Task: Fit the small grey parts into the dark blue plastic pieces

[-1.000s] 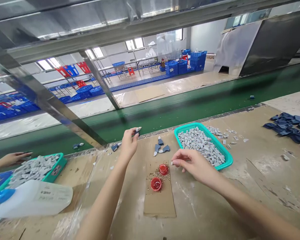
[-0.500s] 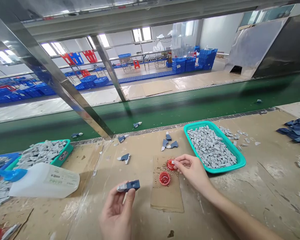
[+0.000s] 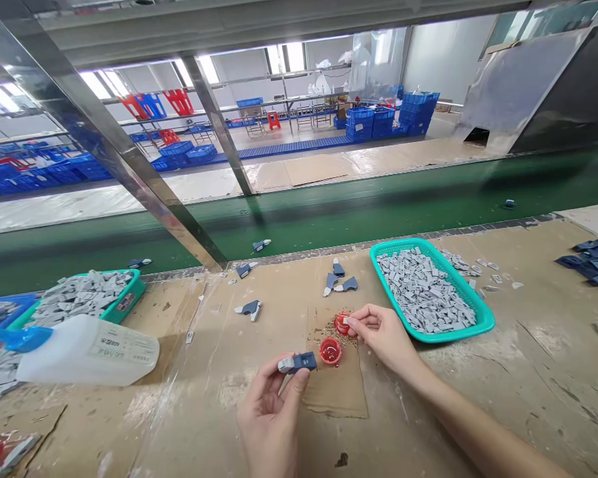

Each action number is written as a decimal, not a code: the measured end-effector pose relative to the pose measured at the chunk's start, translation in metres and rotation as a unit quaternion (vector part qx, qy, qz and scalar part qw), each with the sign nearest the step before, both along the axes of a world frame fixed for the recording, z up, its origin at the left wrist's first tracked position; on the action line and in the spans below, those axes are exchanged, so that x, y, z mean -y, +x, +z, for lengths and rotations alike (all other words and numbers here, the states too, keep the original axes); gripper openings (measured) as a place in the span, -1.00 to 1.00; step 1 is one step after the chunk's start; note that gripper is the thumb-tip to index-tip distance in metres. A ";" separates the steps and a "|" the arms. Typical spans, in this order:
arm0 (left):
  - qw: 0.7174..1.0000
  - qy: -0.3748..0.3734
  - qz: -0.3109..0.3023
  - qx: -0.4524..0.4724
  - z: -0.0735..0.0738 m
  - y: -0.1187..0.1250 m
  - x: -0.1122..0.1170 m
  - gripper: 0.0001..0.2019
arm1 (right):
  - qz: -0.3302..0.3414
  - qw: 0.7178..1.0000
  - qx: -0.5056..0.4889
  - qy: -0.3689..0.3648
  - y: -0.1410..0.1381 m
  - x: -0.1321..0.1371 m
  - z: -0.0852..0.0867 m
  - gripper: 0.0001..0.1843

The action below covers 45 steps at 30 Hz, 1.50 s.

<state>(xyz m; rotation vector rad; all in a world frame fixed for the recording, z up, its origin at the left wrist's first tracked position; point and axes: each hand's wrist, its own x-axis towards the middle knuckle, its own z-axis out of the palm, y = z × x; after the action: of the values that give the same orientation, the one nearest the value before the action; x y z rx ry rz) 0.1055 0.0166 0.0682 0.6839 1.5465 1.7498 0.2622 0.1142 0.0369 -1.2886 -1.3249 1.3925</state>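
Observation:
Between the thumb and fingers of my left hand [image 3: 274, 405] is a dark blue and grey plastic part [image 3: 298, 362], its open socket facing up. My right hand [image 3: 381, 335] pinches a small light grey plastic piece [image 3: 346, 320] at the rim of a red cap [image 3: 341, 324]. A second red cap [image 3: 329, 351] with wet-looking liquid in it sits nearer me, just beyond the part in my left hand. Both caps rest on a stained cardboard piece [image 3: 336, 395]. Right of them stands a green basket [image 3: 483, 322] full of small grey pieces [image 3: 423, 292].
Several blue-grey parts [image 3: 339, 282] lie beyond the caps. A white bottle [image 3: 90, 350] with a blue nozzle lies at left, before another green basket [image 3: 134, 295]. Behind the table edge runs a green conveyor belt [image 3: 319, 216], and a metal post [image 3: 144, 179] slants down at left.
My left hand has moved right with the blue and grey part, close to the nearer red cap. My right hand stays at the far cap. Parts on the belt have shifted left.

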 end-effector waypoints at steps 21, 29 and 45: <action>0.997 0.031 -0.076 0.004 0.002 0.039 -0.016 -0.78 | 0.158 0.962 -0.189 -0.113 0.021 0.022 0.038 -0.71; 0.994 0.015 -0.104 -0.010 0.001 0.044 -0.017 -0.76 | 0.202 0.954 -0.176 -0.137 0.025 0.019 0.027 -0.66; 0.959 -0.024 -0.233 -0.159 0.003 0.019 -0.059 -0.61 | 0.124 0.991 0.048 0.026 0.067 -0.002 0.052 -0.75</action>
<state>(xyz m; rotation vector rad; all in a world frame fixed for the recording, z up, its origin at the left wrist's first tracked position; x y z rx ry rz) 0.1244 0.0761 0.0709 1.2419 1.4701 1.2894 0.3289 0.1163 0.0889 -1.2002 -1.6207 1.4677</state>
